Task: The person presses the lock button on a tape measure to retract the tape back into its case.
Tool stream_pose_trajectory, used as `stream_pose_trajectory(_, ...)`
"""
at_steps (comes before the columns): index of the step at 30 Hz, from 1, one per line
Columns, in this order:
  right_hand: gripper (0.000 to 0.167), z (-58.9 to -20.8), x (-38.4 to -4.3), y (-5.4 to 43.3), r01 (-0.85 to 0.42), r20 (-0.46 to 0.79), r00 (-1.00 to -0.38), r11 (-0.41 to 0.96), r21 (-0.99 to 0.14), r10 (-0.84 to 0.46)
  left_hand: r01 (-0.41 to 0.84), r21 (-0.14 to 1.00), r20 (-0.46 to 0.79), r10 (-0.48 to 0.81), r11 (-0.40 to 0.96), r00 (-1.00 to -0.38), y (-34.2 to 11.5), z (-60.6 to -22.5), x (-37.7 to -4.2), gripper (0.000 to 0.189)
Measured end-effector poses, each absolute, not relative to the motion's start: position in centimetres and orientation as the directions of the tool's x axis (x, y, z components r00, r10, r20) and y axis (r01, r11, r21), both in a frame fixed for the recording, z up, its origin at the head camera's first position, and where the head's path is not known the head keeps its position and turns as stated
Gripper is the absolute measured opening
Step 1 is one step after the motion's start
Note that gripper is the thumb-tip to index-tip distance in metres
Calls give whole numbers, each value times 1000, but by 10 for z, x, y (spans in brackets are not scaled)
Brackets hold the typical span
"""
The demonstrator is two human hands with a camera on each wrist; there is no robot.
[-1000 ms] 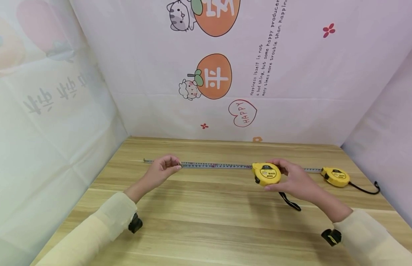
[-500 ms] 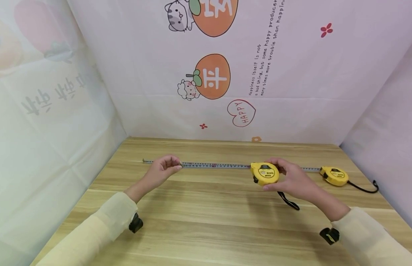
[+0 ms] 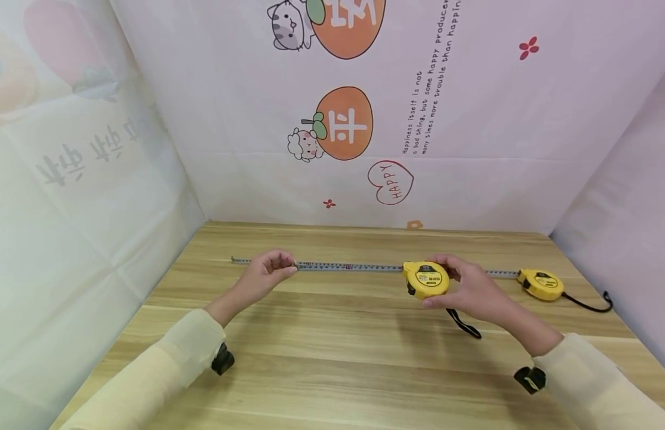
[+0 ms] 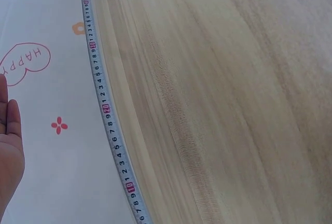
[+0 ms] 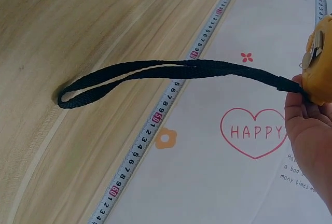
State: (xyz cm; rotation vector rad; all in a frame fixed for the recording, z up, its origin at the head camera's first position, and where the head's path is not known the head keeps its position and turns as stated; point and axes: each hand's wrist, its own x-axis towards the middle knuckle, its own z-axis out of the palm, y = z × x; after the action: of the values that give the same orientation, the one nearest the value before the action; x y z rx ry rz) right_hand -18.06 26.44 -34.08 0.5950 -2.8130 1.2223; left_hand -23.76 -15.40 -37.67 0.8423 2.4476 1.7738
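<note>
My left hand pinches the end of a steel tape blade, its thumb and forefinger together. That blade stretches to a yellow tape measure, which my right hand grips from the right side. A black wrist strap hangs from this case. Behind it on the table, a second yellow tape measure lies at the right with its own blade drawn out to the left. The held blade runs just in front of the lying one and nearly parallel. Left fingertips hide the exact blade end.
The wooden table bears the second tape's black cord near its right edge. A printed white sheet rises behind the table, and white sheets stand at both sides.
My left hand has shifted slightly right and my right hand slightly left with the tape measure. The stretch of blade between them is a little shorter. The second tape measure stays put.
</note>
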Motion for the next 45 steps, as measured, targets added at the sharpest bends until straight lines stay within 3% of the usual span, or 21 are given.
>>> stream_pose_trajectory(45,81,-346,-184,255,-381,193,-916,610,-694,-352,400,889,278,434,220,-857,-140,-351,-220,11)
